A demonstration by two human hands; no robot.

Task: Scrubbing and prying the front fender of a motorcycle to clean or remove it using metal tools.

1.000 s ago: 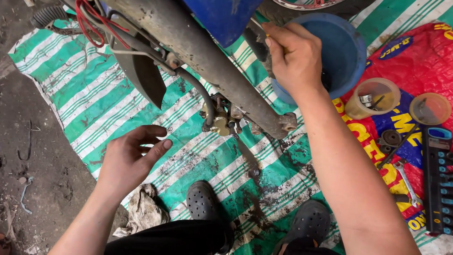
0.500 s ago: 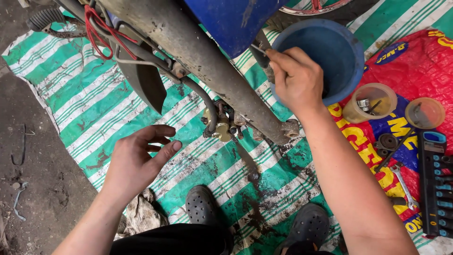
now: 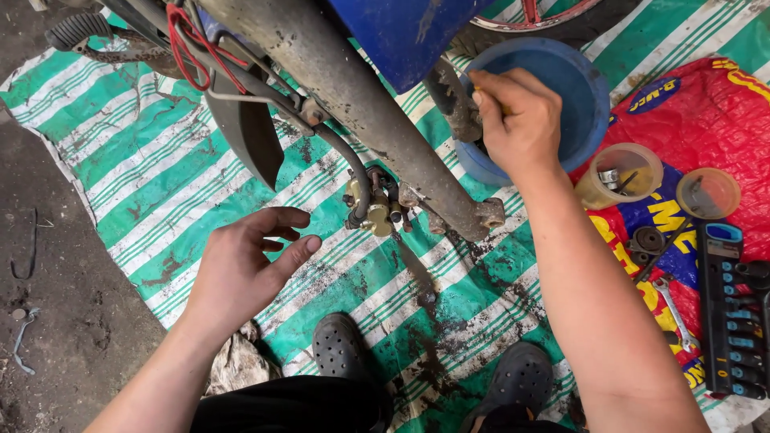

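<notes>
A dirty motorcycle exhaust pipe [image 3: 361, 104] runs diagonally above a green-and-white striped tarp [image 3: 160, 160]. My right hand [image 3: 517, 120] is closed around a small tool with a yellowish handle, pressed against a grimy part [image 3: 457, 104] beside the blue bowl [image 3: 577, 88]; the tool's tip is hidden. My left hand [image 3: 249, 269] hovers above the tarp, fingers loosely curled and apart, holding nothing. It is just left of a brass-coloured brake caliper [image 3: 377, 212] hanging on a black hose.
A red printed sheet [image 3: 690, 128] at the right carries a clear cup with bolts [image 3: 622, 176], a lid [image 3: 706, 192], a wrench [image 3: 674, 309] and a black socket rail [image 3: 730, 321]. Red wires [image 3: 188, 48] hang at top left. My black clogs [image 3: 341, 349] rest on the tarp.
My left hand has lifted and moved right, toward the caliper. My right hand has shifted slightly while staying on the part by the blue bowl.
</notes>
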